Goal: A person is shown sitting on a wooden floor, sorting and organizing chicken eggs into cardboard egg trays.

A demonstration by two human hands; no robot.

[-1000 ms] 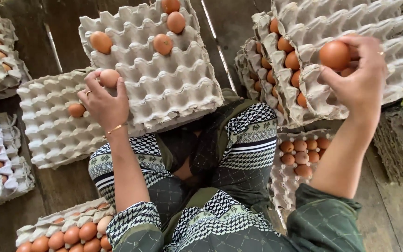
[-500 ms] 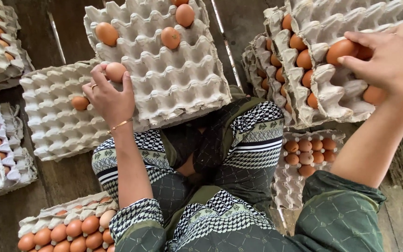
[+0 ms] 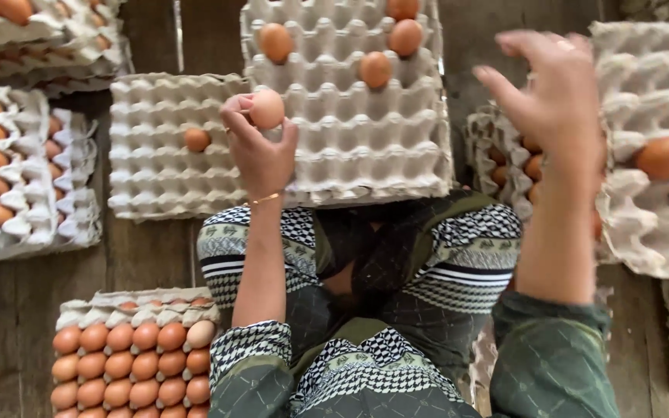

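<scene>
Left hand (image 3: 261, 151) has a pale egg (image 3: 267, 108) pinched in its fingertips, right at the left edge of the middle tray (image 3: 350, 147), empty cups just beside it. Right hand (image 3: 555, 101) is spread loose with nothing in it, above the right-hand tray (image 3: 644, 77).

Soft, even daylight falls on everything in front of me; nothing casts a hard shadow and nothing glares. The pale egg trays (image 3: 350, 131) come out bright but keep their detail, while the wooden floor (image 3: 9, 325) and the folds of my dark patterned trousers (image 3: 396, 263) sink into dimmer tones. My left hand (image 3: 261, 151) and the egg (image 3: 267, 108) in its fingers are fairly sharp. My right hand (image 3: 555, 93) is smeared by motion blur, its fingertips indistinct. The trays at the right edge (image 3: 660, 170) look soft and stretched, bowed by the wide lens.
</scene>
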